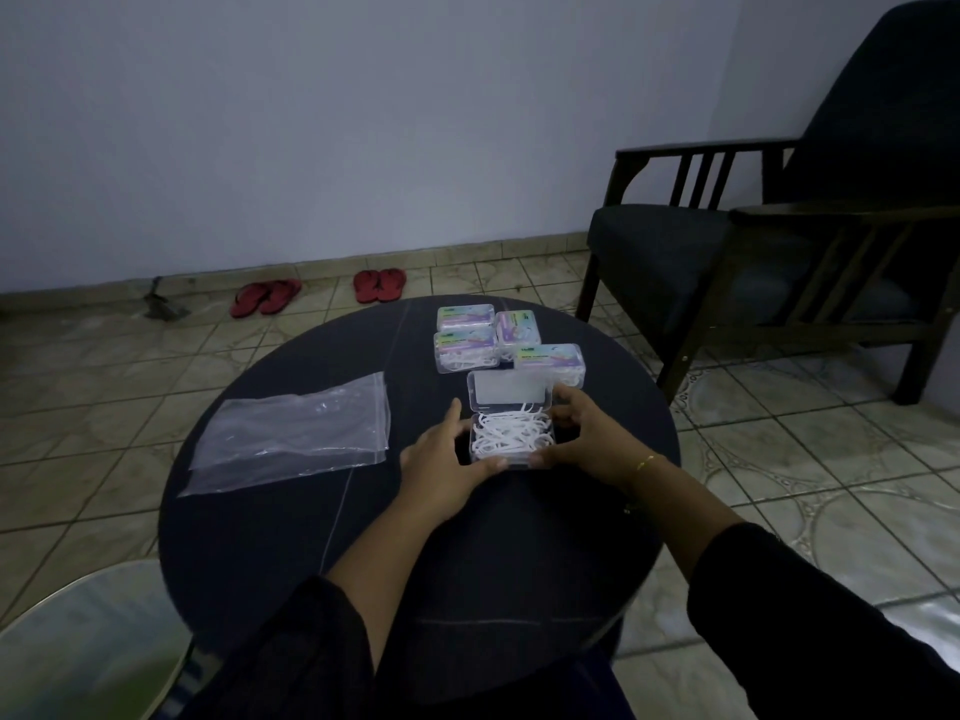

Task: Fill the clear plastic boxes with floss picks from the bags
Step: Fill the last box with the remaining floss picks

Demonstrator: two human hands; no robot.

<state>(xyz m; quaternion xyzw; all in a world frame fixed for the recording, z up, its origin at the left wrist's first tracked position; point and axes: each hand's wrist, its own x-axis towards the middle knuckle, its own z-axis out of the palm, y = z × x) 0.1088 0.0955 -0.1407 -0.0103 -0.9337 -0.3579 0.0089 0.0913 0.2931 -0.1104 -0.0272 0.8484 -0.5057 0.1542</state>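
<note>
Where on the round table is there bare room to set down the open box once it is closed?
Bare patches: the near table between the forearms, and the far left beyond the empty bag. Crowded: the far right, where four closed boxes cluster just behind the open box, held by left hand and right hand.

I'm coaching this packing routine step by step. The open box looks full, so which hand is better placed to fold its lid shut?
Probably the right hand: its fingers reach the hinge beside the raised lid, while the left hand grips the open box lower down.
</note>
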